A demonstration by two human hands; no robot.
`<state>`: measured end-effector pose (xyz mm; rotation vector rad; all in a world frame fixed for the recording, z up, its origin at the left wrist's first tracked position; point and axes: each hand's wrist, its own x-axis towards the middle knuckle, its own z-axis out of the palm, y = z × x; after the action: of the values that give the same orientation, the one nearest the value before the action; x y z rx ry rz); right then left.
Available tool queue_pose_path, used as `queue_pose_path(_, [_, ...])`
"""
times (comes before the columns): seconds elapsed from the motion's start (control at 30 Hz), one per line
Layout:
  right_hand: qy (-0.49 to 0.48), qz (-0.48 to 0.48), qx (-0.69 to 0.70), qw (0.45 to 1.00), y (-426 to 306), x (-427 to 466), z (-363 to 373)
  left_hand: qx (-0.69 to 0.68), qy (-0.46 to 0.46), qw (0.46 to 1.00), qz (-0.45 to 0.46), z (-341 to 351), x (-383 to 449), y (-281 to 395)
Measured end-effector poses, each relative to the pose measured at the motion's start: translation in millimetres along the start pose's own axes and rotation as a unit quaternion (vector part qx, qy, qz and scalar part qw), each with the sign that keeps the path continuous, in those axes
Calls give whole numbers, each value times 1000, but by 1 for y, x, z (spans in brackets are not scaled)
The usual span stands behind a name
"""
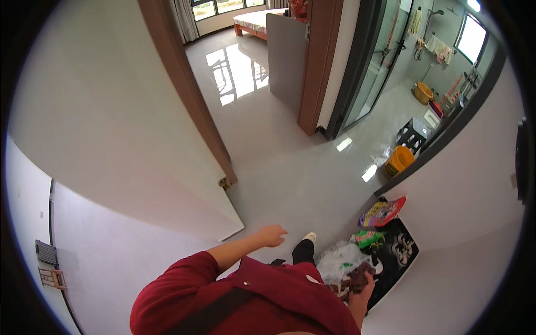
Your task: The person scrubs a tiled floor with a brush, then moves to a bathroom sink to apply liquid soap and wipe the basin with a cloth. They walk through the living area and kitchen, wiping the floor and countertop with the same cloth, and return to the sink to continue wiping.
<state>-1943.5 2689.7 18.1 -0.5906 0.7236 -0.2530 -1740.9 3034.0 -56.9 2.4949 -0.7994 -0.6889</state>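
My left hand is held out over the grey tiled floor, with nothing in it and the fingers loosely apart. Down at my right side, my right hand grips a crumpled dark brown cloth. Next to that hand a white translucent plastic bag lies bunched up, and brown material shows at its lower edge. A green package sits just beyond the bag, on or beside a low black surface. My body hides part of this area.
A white wall corner juts out at left. Ahead, a brown-framed doorway opens on a room with a bed. The bathroom at right holds a yellow bucket and a black-sided stool. A colourful package leans by the right wall.
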Motion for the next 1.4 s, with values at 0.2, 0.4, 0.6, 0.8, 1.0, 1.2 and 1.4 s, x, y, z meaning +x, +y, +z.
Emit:
queue_pose_path(0.2, [87,-27,8,996,-51,143,11,-1,-121,993,3,-43,128,19])
queue_pose_path(0.4, [-69,12,-14,997,-99,297,161,-24,-16,995,-93,-103,207,-36])
queue_pose_path(0.6, [-119,14,-71,990,-111,381,330,-82,-8,980,-179,-154,291,-64])
queue_pose_path(0.8, [-81,52,17,995,-134,484,320,-181,-86,961,-192,-142,425,-189])
queue_pose_path(1.0, [117,-20,16,993,-218,536,300,-61,-75,985,-142,-268,600,-122])
queue_pose_path(1.2, [196,-103,84,971,-276,589,297,-16,-38,996,82,-330,799,-39])
queue_pose_path(1.4, [232,-112,139,956,-322,682,275,16,-145,976,163,-309,923,91])
